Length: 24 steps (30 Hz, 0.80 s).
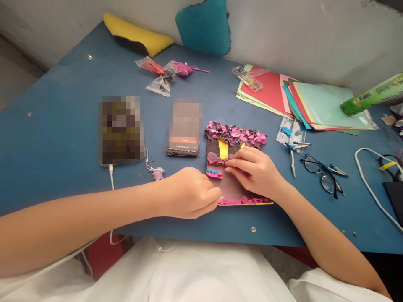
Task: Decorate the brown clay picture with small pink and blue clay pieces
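Note:
A small flat panel (pixel 231 180) lies on the desk, covered in part with clay-like decoration. Pink and dark purple petal-shaped pieces (pixel 234 133) crowd its top, above dark and yellow blocks. Over the panel's middle is my right hand (pixel 256 170), thumb and forefinger closed together at the pink wavy strip (pixel 217 161); what is between them is too small to make out. My left hand (pixel 197 193) is curled at the panel's lower left corner, its fingertips by the pink bottom trim (pixel 245 201). Anything in its fingers is hidden. A short pink strip with blue bits (pixel 214 173) sits between the hands.
Left of the panel are a phone (pixel 183 147), a blurred-out device on a white cable (pixel 121 130) and a small charm (pixel 157 173). Clear packets (pixel 160 84) lie behind. To the right are a compass (pixel 292 161), glasses (pixel 325 174), coloured sheets (pixel 270 92) and a green bottle (pixel 371 94).

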Tool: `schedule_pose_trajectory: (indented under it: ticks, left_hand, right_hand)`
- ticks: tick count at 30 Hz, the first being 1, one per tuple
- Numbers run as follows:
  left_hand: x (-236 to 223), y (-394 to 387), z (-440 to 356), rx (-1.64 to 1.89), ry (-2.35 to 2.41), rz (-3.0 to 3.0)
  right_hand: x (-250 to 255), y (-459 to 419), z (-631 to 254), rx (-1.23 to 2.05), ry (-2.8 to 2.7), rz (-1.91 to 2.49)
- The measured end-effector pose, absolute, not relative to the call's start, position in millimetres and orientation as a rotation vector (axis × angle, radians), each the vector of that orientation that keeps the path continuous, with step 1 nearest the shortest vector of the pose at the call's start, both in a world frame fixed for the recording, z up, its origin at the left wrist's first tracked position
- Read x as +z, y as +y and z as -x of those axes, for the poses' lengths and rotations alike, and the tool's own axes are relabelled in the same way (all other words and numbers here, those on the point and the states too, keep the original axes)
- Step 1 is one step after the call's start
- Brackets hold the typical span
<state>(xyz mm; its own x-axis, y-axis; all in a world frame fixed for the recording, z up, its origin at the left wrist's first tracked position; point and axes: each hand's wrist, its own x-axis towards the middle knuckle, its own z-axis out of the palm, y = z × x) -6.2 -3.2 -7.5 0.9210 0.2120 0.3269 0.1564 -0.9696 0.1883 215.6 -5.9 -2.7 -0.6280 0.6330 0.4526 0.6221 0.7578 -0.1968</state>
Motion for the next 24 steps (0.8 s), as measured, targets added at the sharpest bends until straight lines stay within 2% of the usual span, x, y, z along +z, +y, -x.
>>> schedule_pose_trajectory:
  ticks: [24]
  left_hand:
    - [-9.0,-3.0,6.0,0.547,0.278,-2.927]
  right_hand:
    - [-7.2,-7.5,-210.5,-0.139,-2.433,1.021]
